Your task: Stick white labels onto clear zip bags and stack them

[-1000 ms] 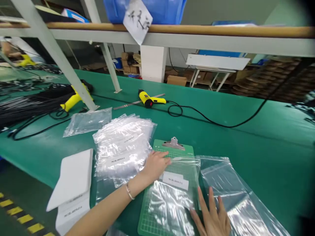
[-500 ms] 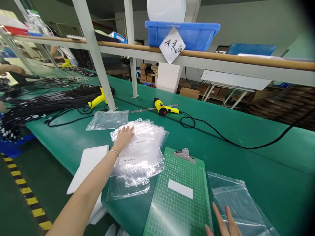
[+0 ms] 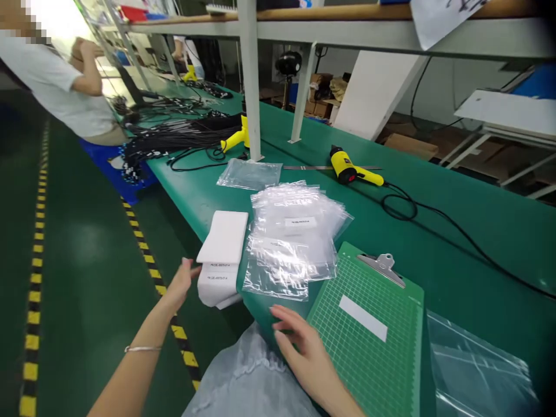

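My left hand is at the table's near edge, fingers apart and pointing at a folded strip of white labels; whether a fingertip touches the strip I cannot tell. The strip's lower part hangs over the edge, with small black print on it. My right hand, empty with loosely curved fingers, hovers by the left side of the green clipboard. A blank white label lies on that clipboard. Beyond my hands, a fanned pile of clear zip bags bears printed labels.
Another clear bag lies right of the clipboard, and more bags behind the pile. A yellow heat gun trails a black cord. Black cables cover the table's far left, where a person sits. A shelf post rises from the table.
My left hand has left the bag pile and come down to the label strip. My right hand has moved left from the clear bag across the clipboard. The view has swung left.
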Demonstrator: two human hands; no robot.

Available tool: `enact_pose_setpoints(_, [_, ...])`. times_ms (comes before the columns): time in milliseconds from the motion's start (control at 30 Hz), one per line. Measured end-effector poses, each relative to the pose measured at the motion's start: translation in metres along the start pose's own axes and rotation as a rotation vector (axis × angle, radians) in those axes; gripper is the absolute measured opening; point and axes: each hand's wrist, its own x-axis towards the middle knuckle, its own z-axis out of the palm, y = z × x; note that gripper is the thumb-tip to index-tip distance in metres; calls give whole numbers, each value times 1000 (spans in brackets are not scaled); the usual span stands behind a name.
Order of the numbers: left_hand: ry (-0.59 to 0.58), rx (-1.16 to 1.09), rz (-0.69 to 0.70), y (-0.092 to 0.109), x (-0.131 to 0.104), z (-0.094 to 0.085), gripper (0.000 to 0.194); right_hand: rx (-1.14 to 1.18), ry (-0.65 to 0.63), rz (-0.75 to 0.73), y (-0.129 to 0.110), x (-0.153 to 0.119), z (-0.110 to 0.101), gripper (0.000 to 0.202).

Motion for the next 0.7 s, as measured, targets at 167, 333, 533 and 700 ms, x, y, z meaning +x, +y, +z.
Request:
enact_pose_setpoints(167, [-305, -191, -70, 0, -16, -21, 54, 33, -157, 144, -8, 69, 67, 57])
enact_pose_setpoints(333, [-199, -91, 21, 26, -13, -30, 55, 2, -48, 74, -19, 105, 98, 21])
enact_pose_setpoints(533, [-88, 508, 629, 47, -29, -5, 19, -57, 47, -57, -23, 110, 97, 15])
enact_pose_setpoints(700, [-140, 496, 877, 23, -15, -4, 32, -126, 93, -78, -24, 106, 98, 22])
